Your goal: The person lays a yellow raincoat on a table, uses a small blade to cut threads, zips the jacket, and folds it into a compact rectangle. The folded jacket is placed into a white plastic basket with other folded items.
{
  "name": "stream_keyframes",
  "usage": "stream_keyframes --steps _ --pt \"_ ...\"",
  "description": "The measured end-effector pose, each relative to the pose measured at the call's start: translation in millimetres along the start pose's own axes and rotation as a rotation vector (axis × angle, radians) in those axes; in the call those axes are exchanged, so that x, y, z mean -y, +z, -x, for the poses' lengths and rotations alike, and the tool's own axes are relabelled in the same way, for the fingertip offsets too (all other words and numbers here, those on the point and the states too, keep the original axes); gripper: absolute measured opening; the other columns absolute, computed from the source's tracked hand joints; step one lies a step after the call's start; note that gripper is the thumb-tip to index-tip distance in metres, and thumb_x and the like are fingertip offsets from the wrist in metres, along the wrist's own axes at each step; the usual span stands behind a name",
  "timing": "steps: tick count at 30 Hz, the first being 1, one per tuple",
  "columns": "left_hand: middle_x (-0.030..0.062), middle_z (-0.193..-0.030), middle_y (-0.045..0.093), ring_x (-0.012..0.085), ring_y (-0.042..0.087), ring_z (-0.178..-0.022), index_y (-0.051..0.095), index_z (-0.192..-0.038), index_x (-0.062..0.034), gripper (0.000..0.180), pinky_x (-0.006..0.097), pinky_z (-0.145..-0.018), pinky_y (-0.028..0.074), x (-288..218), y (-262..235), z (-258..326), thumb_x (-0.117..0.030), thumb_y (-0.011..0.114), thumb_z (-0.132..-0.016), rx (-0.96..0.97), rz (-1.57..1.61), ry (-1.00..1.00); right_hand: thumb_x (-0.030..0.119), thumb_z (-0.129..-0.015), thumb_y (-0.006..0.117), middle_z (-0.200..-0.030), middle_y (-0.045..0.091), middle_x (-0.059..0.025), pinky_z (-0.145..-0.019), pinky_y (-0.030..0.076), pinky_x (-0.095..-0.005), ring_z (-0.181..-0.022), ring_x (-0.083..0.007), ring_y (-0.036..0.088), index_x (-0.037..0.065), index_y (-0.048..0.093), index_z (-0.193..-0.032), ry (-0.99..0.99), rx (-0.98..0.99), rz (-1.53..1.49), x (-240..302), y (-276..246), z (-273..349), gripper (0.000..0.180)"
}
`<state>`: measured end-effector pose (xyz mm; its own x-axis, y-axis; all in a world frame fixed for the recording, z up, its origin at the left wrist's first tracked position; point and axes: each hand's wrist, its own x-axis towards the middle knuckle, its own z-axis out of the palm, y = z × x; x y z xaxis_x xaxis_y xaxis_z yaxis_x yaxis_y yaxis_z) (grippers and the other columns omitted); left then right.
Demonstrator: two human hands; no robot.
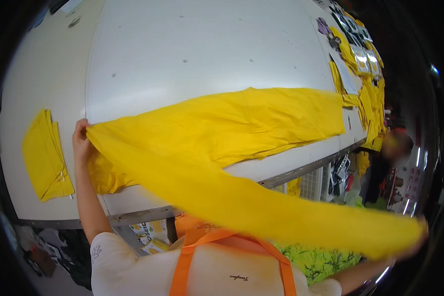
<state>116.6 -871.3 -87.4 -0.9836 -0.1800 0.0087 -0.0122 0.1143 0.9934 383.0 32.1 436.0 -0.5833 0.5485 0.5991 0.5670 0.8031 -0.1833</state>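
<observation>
A pair of yellow trousers [197, 143] is spread across the white table. One leg lies flat along the tabletop toward the right, while the other is pulled off the table's near edge toward the lower right. My left hand [81, 138] pinches the corner of the trousers at their left end, fingers closed. At the lower right my right hand [415, 245], partly behind the cloth and blurred, grips the end of the raised leg. The raised leg stretches taut across the front of my body. Some bunched yellow cloth hangs beside my left forearm.
Folded yellow garments [45, 160] lie at the table's left. Yellow garments and clear packages [365, 61] crowd the far right side, near a white paper [344, 74]. Another person [395, 148] is at the right. Bright green cloth [323, 261] sits below the table's metal edge [291, 176].
</observation>
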Motion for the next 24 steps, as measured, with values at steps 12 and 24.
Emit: stream_keyframes --steps 12,24 --pt "0.0167 -0.136 0.040 0.0333 0.033 -0.128 0.044 -0.130 -0.0135 0.057 0.048 -0.103 0.025 -104 146 14 -0.021 0.063 -0.077 -0.252 -1.162 0.368 0.043 -0.093 0.047 -0.061 0.049 -0.0085 -0.059 0.038 -0.0351 -0.058 -0.0182 0.042 0.002 0.049 -0.064 -0.166 0.637 -0.278 142 518 15 0.050" --pt "0.0127 -0.151 0.010 0.0407 0.010 -0.137 0.020 -0.145 -0.0253 0.088 0.064 -0.102 0.014 -46 288 74 -0.056 0.062 -0.073 0.006 -1.469 0.009 0.047 -0.084 0.053 -0.149 0.020 -0.0091 -0.103 0.014 -0.0632 -0.135 -0.0435 0.014 0.028 0.033 -0.140 -0.965 0.780 -0.095 166 507 99 0.063"
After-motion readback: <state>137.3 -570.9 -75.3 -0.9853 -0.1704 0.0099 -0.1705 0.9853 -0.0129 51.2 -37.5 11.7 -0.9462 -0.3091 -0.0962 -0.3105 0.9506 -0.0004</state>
